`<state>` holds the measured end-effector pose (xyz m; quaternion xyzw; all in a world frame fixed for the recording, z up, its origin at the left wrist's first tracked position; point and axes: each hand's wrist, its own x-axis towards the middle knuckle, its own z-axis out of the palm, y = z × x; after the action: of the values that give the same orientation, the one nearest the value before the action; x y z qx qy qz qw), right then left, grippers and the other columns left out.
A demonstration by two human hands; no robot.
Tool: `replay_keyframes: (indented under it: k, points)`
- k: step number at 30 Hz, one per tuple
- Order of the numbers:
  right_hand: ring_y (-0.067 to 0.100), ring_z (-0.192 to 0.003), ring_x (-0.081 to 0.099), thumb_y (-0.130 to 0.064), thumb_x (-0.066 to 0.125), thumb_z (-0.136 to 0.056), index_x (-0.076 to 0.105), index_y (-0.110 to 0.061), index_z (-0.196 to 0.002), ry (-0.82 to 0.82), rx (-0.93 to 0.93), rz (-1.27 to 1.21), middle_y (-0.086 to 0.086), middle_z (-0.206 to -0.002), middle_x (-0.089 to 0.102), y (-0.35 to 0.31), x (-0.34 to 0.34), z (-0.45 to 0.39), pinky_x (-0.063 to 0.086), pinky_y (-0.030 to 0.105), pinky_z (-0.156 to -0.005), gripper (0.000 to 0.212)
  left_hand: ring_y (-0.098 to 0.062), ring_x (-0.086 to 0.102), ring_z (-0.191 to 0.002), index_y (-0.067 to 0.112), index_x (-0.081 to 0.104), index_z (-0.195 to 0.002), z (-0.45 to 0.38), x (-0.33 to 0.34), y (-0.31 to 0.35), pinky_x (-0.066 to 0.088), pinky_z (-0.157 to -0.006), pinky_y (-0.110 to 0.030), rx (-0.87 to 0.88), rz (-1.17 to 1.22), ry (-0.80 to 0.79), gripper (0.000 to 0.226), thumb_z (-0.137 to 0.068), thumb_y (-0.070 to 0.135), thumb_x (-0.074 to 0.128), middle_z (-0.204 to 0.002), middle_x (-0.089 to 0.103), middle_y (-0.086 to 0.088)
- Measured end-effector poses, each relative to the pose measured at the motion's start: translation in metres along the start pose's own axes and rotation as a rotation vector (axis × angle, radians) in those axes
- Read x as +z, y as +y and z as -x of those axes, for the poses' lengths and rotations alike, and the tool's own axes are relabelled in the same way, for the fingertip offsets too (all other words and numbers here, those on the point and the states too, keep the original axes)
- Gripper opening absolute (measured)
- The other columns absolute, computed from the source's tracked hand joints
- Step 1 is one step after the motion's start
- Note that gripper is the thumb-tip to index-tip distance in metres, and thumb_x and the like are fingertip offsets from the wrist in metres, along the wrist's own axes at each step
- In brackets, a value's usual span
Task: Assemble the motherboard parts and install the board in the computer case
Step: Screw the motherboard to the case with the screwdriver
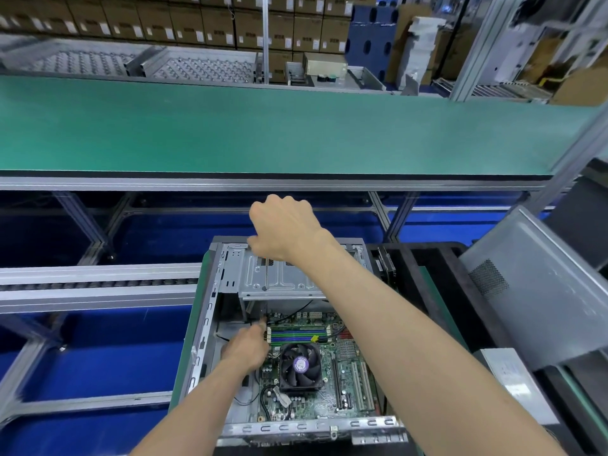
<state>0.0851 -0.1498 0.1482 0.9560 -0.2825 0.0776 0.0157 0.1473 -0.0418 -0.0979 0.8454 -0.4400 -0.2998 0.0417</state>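
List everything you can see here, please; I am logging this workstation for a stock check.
computer case: one, grey metal, open, near centre on the bench.
motherboard: one, green, lying inside the case.
cooling fan: one, black with a purple label, on the motherboard.
drive cage: one, silver, at the far end of the case.
conveyor belt: one, green, across the middle.
side panel: one, grey, leaning at the right.
cardboard boxes: many, brown, stacked at the back.
left hand: one, reaching to the motherboard's far left corner; grip hidden.
right hand: one, fingers curled, above the drive cage; what it holds is hidden.
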Motion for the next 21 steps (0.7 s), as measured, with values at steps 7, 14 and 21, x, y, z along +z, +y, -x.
replay_keyframes:
  k: [7, 14, 21]
  points:
    - [0.028, -0.073, 0.046, -0.022, 0.059, -0.093, 0.042, -0.013, -0.088, 0.046, 0.011, -0.013, -0.001, -0.073, 0.034, -0.0043, 0.0042, 0.0024, 0.033, 0.037, -0.063, 0.02, -0.031, 0.057, -0.121, 0.026, 0.035, -0.151, -0.0004, -0.0006, -0.0009, 0.05, -0.094, -0.043, 0.005, 0.015, -0.006, 0.068, -0.086, 0.006, 0.035, -0.141, 0.055, -0.012]
    - [0.028, -0.073, 0.046, -0.01, 0.059, -0.076, 0.049, -0.011, -0.092, -0.047, -0.042, -0.167, 0.003, -0.085, 0.045, -0.004, -0.0009, 0.0009, 0.032, 0.035, -0.059, 0.019, -0.03, 0.056, -0.122, 0.026, 0.034, -0.152, -0.0001, -0.0002, -0.0006, 0.051, -0.094, -0.042, 0.012, 0.015, -0.002, 0.069, -0.086, 0.006, 0.036, -0.142, 0.055, -0.012]
    - [0.022, -0.063, 0.041, -0.02, 0.062, -0.083, 0.033, -0.016, -0.07, 0.002, -0.019, -0.055, -0.002, -0.074, 0.034, -0.0088, -0.0001, -0.0001, 0.031, 0.035, -0.059, 0.032, -0.029, 0.058, -0.119, 0.026, 0.035, -0.151, 0.0018, -0.0013, -0.0001, 0.052, -0.092, -0.042, 0.009, 0.005, 0.004, 0.068, -0.086, 0.005, 0.037, -0.139, 0.057, -0.01]
